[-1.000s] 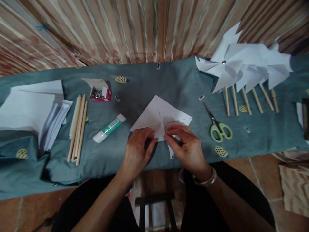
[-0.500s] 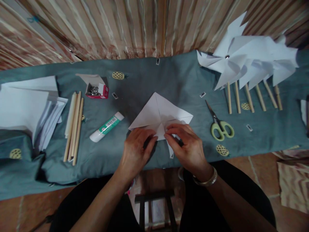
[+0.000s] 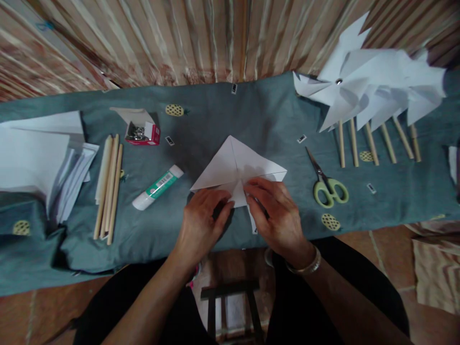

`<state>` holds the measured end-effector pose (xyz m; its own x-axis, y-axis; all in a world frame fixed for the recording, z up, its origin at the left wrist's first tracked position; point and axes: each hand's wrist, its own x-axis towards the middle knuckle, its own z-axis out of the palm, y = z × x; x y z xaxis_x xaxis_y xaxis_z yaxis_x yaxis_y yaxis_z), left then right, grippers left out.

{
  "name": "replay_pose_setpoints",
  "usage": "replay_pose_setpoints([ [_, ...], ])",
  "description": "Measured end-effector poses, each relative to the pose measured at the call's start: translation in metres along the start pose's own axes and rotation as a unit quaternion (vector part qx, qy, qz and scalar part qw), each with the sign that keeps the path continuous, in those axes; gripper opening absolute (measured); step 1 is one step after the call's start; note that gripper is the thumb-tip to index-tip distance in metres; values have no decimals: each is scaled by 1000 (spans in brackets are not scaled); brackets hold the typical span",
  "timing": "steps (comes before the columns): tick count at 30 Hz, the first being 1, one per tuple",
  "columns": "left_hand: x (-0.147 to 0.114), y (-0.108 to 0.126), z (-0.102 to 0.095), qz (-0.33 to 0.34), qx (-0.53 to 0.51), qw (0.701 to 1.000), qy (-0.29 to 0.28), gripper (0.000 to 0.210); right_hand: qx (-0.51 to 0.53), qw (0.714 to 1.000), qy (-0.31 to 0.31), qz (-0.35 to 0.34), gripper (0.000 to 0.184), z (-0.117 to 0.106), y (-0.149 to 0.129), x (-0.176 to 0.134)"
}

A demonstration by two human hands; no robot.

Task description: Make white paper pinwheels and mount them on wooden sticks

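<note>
A white sheet of paper (image 3: pixel 233 165) with crease lines lies on the cloth in front of me, one corner pointing away. My left hand (image 3: pixel 204 215) is closed on its near left edge, thumb and fingers at the paper. On the near right part, my right hand (image 3: pixel 275 211) pinches the paper close to its middle, with a bracelet at the wrist. A narrow white strip (image 3: pixel 252 223) sticks out below the sheet beside my right hand. My fingers hide part of the near edge.
Left of the paper lie a glue stick (image 3: pixel 158 188), an open box of metal pins (image 3: pixel 143 133), wooden sticks (image 3: pixel 109 191) and stacked paper (image 3: pixel 32 153). To the right are green-handled scissors (image 3: pixel 328 187) and several paper pinwheels on sticks (image 3: pixel 370 81). A stool (image 3: pixel 230 291) stands below the table edge.
My right hand's fingers have shifted slightly over the paper, inward and away from me. My left hand keeps its place on the sheet. The whole view has moved a little.
</note>
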<state>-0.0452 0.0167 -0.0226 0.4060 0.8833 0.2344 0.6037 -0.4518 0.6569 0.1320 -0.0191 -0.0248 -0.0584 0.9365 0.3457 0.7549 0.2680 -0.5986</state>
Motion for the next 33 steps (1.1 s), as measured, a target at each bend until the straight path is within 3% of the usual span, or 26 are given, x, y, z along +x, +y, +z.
replay_pose_setpoints([
  [7,0,0,0,-2,-4,1000,0,6,-25,999,-34,-7,47,5,3,-5],
  [20,-1,-1,1,-6,-4,1000,-2,8,-42,998,-55,11,47,10,5,-8],
  [27,-1,-2,0,44,14,999,-1,18,-98,993,-59,-3,42,12,4,-11],
  [33,-1,-2,1,50,17,999,-6,18,-122,990,-63,-19,44,13,3,-9],
])
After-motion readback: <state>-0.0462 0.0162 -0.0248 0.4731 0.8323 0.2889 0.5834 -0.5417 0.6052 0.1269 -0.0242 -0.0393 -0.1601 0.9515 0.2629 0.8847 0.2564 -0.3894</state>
